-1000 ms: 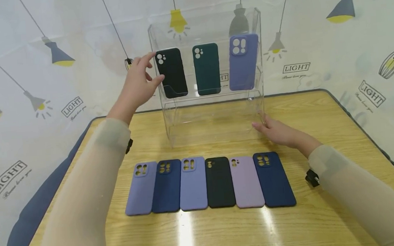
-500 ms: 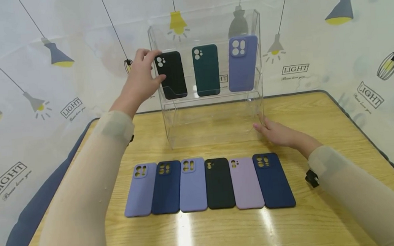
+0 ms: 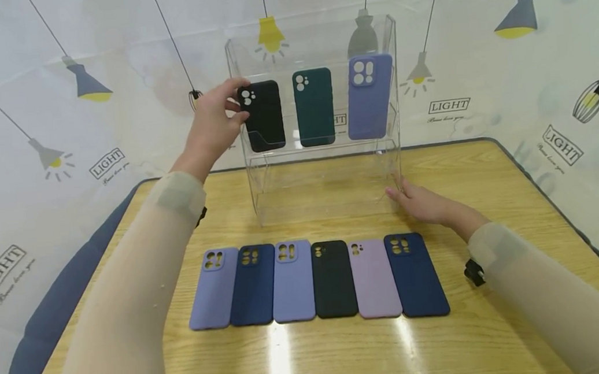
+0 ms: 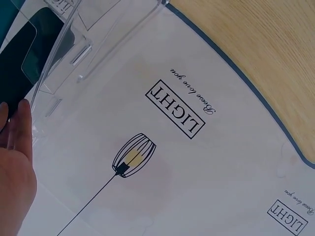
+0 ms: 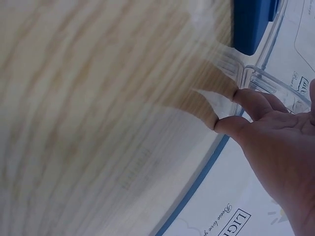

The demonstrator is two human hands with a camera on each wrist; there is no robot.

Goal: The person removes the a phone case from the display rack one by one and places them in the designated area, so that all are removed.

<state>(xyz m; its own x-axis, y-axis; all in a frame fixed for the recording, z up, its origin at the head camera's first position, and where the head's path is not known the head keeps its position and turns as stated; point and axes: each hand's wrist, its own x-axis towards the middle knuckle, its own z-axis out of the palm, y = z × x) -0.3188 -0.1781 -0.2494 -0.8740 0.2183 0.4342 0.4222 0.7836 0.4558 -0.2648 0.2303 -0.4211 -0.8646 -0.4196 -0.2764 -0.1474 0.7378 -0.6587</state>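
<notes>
Looking down from the head view: left hand (image 3: 216, 120) is raised to the top shelf of the clear acrylic rack (image 3: 324, 168), thumb and fingertips pinching the upper left corner of the black case (image 3: 264, 116). That case stands upright at the left end of the shelf, beside the dark green case (image 3: 314, 106) and the lavender case (image 3: 369, 96). Right hand (image 3: 423, 202) lies low on the wooden table (image 3: 488, 197), fingers straight and together, tips against the rack's lower right corner. Six more cases lie flat in a row (image 3: 316, 280) near the table's front edge, well apart from the rack.

Left wrist view: only the heel and one finger of the left hand (image 4: 15, 167) show, touching the rack's clear side wall; the black case (image 4: 19, 64) is seen through the acrylic. The pinch itself is out of frame here.

Right wrist view: right hand (image 5: 275, 132) is flat, fingertips (image 5: 242, 94) pressed to the rack's clear base edge (image 5: 275, 81). A blue case (image 5: 253, 24) sits just beyond. Much of this view is blurred.

Risks, as judged: the grip is on one corner only, so the black case could twist or slip and knock the dark green case next to it. The rack looks light; a sideways pull with weak bracing from the right hand could slide or tip it.
</notes>
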